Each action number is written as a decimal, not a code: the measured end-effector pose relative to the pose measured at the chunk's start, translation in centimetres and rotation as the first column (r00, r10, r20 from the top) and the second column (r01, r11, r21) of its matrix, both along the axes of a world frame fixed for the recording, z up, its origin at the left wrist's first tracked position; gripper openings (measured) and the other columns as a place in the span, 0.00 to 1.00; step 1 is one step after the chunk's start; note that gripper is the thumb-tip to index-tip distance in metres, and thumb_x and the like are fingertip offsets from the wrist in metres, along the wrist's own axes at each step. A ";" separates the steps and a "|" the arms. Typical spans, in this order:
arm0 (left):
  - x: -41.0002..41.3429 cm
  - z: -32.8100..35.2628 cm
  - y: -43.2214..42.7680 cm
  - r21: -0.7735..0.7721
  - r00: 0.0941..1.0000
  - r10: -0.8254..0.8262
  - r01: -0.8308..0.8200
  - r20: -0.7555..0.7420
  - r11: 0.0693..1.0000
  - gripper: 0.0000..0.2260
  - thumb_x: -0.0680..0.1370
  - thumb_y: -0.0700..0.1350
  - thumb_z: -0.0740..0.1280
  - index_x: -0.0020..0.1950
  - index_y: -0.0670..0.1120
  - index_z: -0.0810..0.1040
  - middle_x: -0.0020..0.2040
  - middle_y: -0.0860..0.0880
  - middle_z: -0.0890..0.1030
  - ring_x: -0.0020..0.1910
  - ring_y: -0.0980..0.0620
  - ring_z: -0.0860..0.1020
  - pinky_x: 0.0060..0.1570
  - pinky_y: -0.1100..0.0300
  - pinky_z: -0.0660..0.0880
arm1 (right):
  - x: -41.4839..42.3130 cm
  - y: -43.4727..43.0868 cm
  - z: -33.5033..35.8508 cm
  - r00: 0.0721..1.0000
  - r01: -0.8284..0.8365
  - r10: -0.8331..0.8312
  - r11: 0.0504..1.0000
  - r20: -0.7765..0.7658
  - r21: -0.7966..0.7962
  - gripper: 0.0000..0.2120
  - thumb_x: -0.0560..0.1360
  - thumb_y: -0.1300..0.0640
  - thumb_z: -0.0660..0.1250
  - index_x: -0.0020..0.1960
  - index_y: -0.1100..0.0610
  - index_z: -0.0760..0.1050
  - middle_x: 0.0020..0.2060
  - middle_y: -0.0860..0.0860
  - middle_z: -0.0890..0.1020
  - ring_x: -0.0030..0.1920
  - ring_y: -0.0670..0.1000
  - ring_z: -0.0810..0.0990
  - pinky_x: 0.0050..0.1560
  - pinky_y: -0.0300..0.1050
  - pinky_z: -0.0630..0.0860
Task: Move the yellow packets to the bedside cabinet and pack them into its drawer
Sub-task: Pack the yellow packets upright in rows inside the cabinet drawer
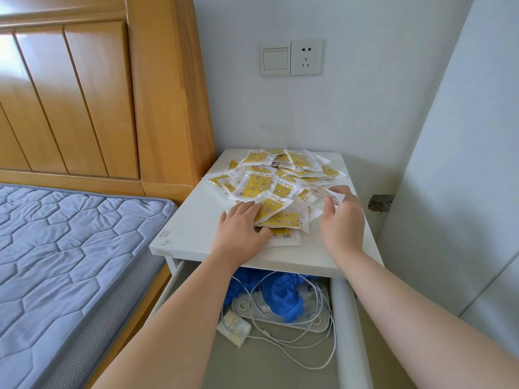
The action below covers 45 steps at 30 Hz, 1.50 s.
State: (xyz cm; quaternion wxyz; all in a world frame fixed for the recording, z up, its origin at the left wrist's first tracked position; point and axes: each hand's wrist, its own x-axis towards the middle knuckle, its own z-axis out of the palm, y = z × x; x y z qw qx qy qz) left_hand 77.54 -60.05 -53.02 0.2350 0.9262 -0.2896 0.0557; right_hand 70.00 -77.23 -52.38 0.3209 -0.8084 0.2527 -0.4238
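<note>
The first half looks done: the yellow packets lie in a loose heap on the bedside cabinet, spread from the centre of its top toward twelve o'clock. Packing has hardly begun. The drawer stands pulled out at six o'clock, holding crumpled blue material, white cables and one pale sachet that I cannot identify as one of them. The left hand lies palm-down on the nearest packets, fingers spread and nearly straight, pressing rather than gripping. At three o'clock of the heap, the right hand pinches a single packet between thumb and fingers. Nearly the whole heap remains to go down.
</note>
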 end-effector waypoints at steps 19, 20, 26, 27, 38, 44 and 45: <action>-2.3 3.5 -3.2 0.462 0.940 -0.187 0.037 0.285 0.886 0.27 0.77 0.43 0.62 0.74 0.46 0.57 0.50 0.47 0.80 0.55 0.44 0.76 0.57 0.56 0.69 | 0.6 -0.3 -0.4 0.999 0.034 -0.039 0.974 -0.018 -0.223 0.07 0.77 0.67 0.60 0.50 0.66 0.77 0.40 0.60 0.80 0.44 0.62 0.75 0.55 0.58 0.71; -2.3 3.5 -3.5 0.493 0.937 -0.186 0.017 0.296 0.870 0.25 0.78 0.43 0.61 0.74 0.47 0.59 0.52 0.47 0.79 0.54 0.44 0.76 0.49 0.56 0.70 | 0.5 -0.2 -0.3 0.999 0.033 -0.038 0.979 -0.019 -0.203 0.08 0.78 0.66 0.60 0.51 0.66 0.77 0.41 0.60 0.80 0.45 0.61 0.75 0.55 0.57 0.70; -2.2 3.9 -4.8 0.538 0.944 -0.173 -0.006 0.281 0.843 0.17 0.80 0.55 0.57 0.62 0.45 0.68 0.53 0.47 0.77 0.52 0.45 0.77 0.39 0.56 0.67 | 0.3 -0.3 -0.1 0.999 0.047 -0.046 0.987 0.006 -0.152 0.08 0.78 0.66 0.59 0.51 0.67 0.76 0.42 0.61 0.79 0.46 0.62 0.74 0.53 0.56 0.69; -2.2 3.8 -5.0 0.535 0.938 -0.172 -0.017 0.302 0.845 0.16 0.81 0.55 0.57 0.61 0.45 0.68 0.53 0.47 0.78 0.51 0.45 0.77 0.38 0.56 0.66 | 0.4 -0.3 -0.1 0.999 0.051 -0.050 0.988 0.012 -0.149 0.07 0.78 0.66 0.59 0.50 0.67 0.76 0.41 0.61 0.79 0.46 0.62 0.74 0.52 0.56 0.69; -0.7 4.1 -0.5 0.197 0.916 0.001 -0.087 0.400 0.976 0.19 0.75 0.32 0.59 0.63 0.46 0.66 0.43 0.51 0.71 0.35 0.48 0.69 0.29 0.59 0.60 | 0.5 -0.2 -0.2 0.993 0.068 -0.047 0.976 0.104 -0.208 0.08 0.75 0.67 0.60 0.48 0.67 0.77 0.39 0.60 0.80 0.41 0.62 0.75 0.49 0.56 0.72; -0.2 0.8 3.6 -0.225 0.916 0.375 -0.339 0.144 0.914 0.16 0.79 0.34 0.56 0.65 0.46 0.69 0.51 0.45 0.79 0.44 0.43 0.74 0.38 0.53 0.67 | 0.4 0.4 -0.6 0.994 -0.050 0.098 0.833 0.058 -0.551 0.08 0.75 0.62 0.64 0.48 0.60 0.81 0.38 0.52 0.81 0.41 0.57 0.78 0.60 0.61 0.70; -0.3 0.1 3.8 -0.291 0.911 0.405 -0.369 0.073 0.883 0.16 0.79 0.36 0.56 0.65 0.47 0.70 0.53 0.46 0.79 0.48 0.42 0.75 0.42 0.53 0.69 | 0.4 0.7 -0.6 0.990 -0.089 0.137 0.771 0.028 -0.631 0.10 0.75 0.60 0.62 0.50 0.58 0.82 0.39 0.51 0.82 0.42 0.56 0.78 0.62 0.58 0.67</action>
